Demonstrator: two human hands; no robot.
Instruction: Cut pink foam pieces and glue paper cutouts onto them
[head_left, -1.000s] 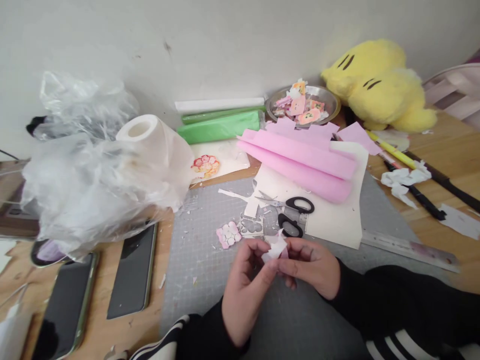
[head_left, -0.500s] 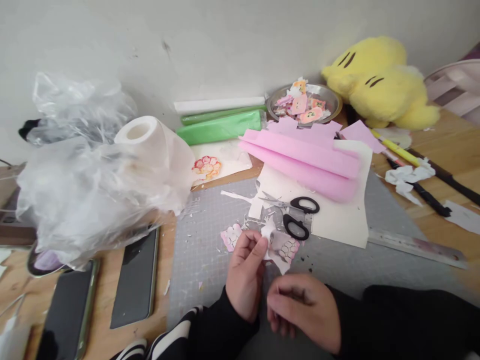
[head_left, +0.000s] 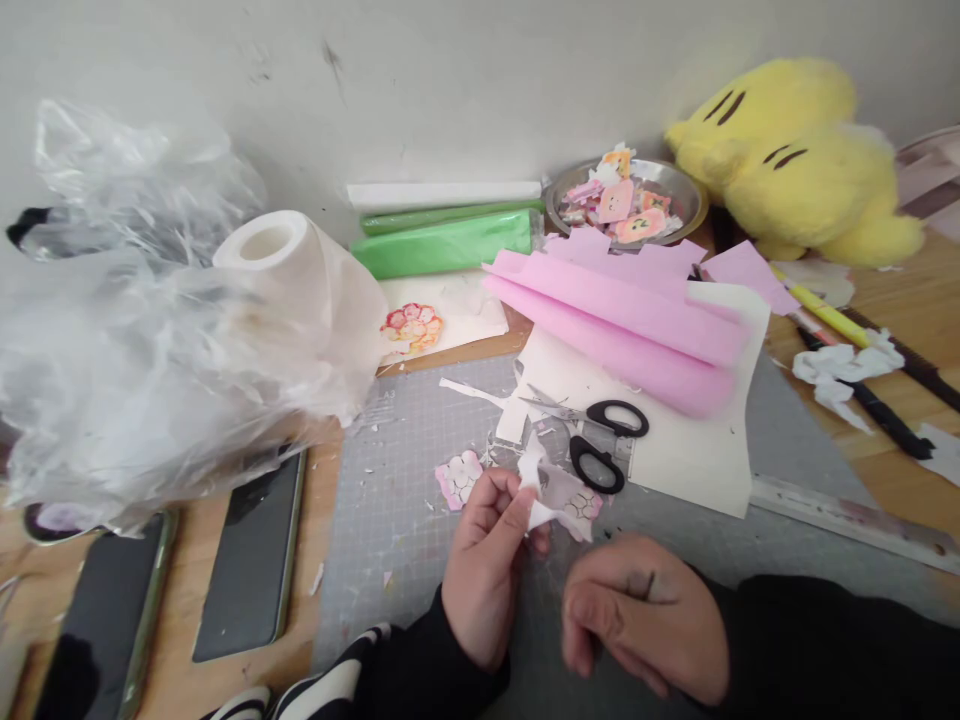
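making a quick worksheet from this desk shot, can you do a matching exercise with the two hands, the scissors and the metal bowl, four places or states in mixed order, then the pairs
Column one
1. left hand
2. right hand
3. scissors
4. metal bowl

Column two
a. has black handles
b. contains pink and orange pieces
c. curled over the grey mat, apart from the white paper
d. pinches white paper

Pairs: 1-d, 2-c, 3-a, 4-b
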